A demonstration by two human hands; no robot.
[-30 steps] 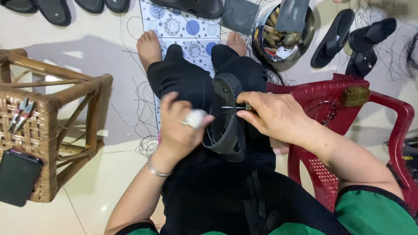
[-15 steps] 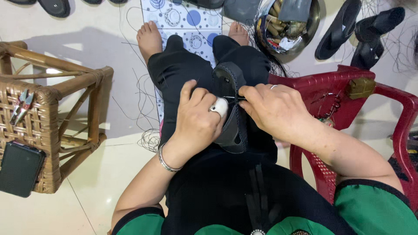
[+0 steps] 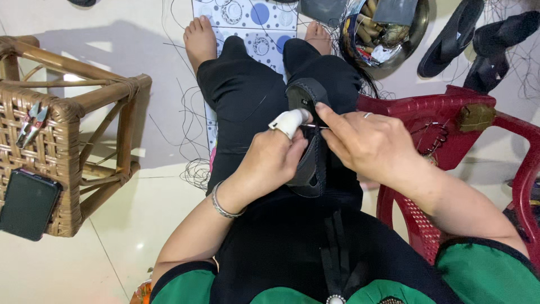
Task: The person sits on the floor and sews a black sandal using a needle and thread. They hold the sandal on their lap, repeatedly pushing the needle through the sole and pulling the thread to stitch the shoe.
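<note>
Head view looks straight down on a seated person's lap, where a dark shoe sole (image 3: 309,141) rests lengthwise on the black-trousered thighs, toe end pointing far. Lying on the lap keeps it steady and leaves both hands free to work its edge. The left hand (image 3: 270,163) is closed around the sole's left edge, its thumb wrapped in a white cover (image 3: 289,121), likely as padding against pressure. The right hand (image 3: 371,143) comes in from the right, thumb and forefinger pinched together on what looks like a thin needle (image 3: 313,126), too small to be sure of, just beside the covered thumb. So the sole sits between the two hands, touching both.

At left stands a wicker stool (image 3: 67,107) with small pliers (image 3: 31,125) and a dark phone (image 3: 28,204) on it, kept within reach. A red plastic chair (image 3: 450,129) is at right, and a metal bowl (image 3: 394,28) of odds and ends lies far, near loose black soles (image 3: 450,36). Black thread (image 3: 194,169) trails over the floor.
</note>
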